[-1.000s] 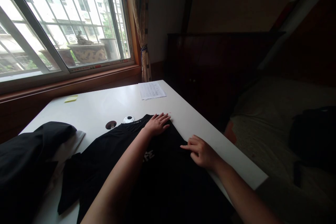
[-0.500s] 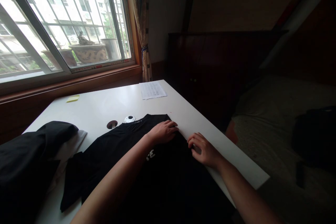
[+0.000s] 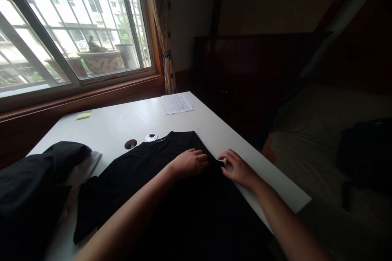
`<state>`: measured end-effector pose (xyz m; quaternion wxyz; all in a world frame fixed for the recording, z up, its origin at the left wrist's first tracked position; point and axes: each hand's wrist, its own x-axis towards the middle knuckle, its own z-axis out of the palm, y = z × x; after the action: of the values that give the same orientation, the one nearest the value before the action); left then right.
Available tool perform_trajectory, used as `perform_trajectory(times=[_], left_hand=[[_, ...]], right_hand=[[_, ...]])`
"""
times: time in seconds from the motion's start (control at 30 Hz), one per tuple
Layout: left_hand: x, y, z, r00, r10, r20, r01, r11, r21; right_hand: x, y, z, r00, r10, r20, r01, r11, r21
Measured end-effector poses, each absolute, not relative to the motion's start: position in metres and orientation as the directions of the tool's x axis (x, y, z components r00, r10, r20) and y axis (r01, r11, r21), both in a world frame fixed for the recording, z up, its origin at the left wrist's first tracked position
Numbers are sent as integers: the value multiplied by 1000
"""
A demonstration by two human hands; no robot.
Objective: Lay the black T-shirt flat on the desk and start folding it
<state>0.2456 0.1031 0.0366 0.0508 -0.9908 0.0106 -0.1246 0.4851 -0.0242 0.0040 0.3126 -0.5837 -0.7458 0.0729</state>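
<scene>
A black T-shirt (image 3: 134, 163) lies spread over the white table, its neckline pointing toward the window and one sleeve at the left. My left hand (image 3: 190, 163) is on the shirt's upper right part, fingers curled down and closed on the cloth; their tips are partly hidden. At the right edge of the shirt, my right hand (image 3: 239, 168) pinches a bit of black cloth between thumb and fingers, lifting it slightly. My left forearm crosses over the shirt's front.
The white table (image 3: 107, 118) bears a printed sheet (image 3: 177, 104), a yellow note (image 3: 83, 115), a round white-and-black object (image 3: 151, 137) and a cable hole (image 3: 130, 144). A dark garment pile (image 3: 45, 167) lies at left. A barred window (image 3: 92, 28) stands behind.
My left hand has drawn slightly toward me and its fingers have curled more. The right hand has closed on the shirt's edge and raised a small peak. The white print is now covered.
</scene>
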Motion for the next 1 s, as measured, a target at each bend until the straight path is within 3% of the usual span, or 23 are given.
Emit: perform_trajectory(times=[0.33,0.77,0.87,1.0], left_hand=[[234,109,32,914,118,388,112,-993,37],[229,104,28,929,104,356,59,-989,135],[236,110,28,891,246,380,178,-962,206],[254,136,23,697,575,427,467,-817,337]], right_hand=[[481,-19,2,-133,909,395,906,273,-324],[467,-17,3,-98,901,424,989,135,-58],[469,-19,1,-111,890,441,985,158,-72],[469,-22,1,-106,873,477,980,172,-96]])
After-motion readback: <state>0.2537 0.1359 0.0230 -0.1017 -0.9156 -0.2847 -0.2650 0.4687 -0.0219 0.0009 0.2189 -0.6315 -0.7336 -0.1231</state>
